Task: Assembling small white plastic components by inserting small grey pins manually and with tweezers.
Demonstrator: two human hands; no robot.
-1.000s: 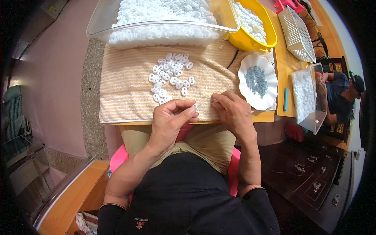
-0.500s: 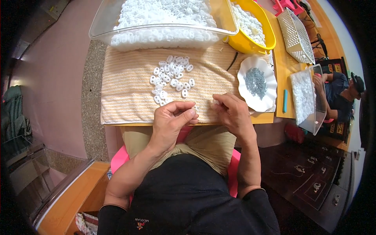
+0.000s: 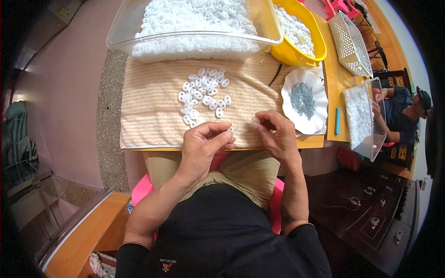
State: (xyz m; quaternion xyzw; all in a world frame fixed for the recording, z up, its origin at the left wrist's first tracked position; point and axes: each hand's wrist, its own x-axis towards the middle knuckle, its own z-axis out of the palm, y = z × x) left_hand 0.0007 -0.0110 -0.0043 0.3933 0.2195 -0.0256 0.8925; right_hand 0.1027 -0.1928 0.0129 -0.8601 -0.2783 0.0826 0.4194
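Striped towel (image 3: 153,92) over the table; a clear bin (image 3: 123,28) of white pieces beyond, yellow basin (image 3: 289,55) beside it, fluted dish (image 3: 308,125) at right. The person's left hand (image 3: 202,142) and right hand (image 3: 280,135), apart over the near edge, each pinch thumb to forefinger. Loose two-holed pieces (image 3: 204,88) lie beyond the left, whose fingertips grip a pale bit (image 3: 232,131); the right grips a whitish bit (image 3: 255,120), both too small to identify.

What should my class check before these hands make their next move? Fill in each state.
1. Left hand pinching a small pale item: ok.
2. That item's exact kind: cannot tell.
3. Right hand gripping anything firmly: cannot tell.
4. Loose white pieces on the towel, seemingly within reach: ok.
5. White dish of grey pieces upright near the right hand: ok.
6. Loose white pieces arranged in rows: not ok, jumbled.
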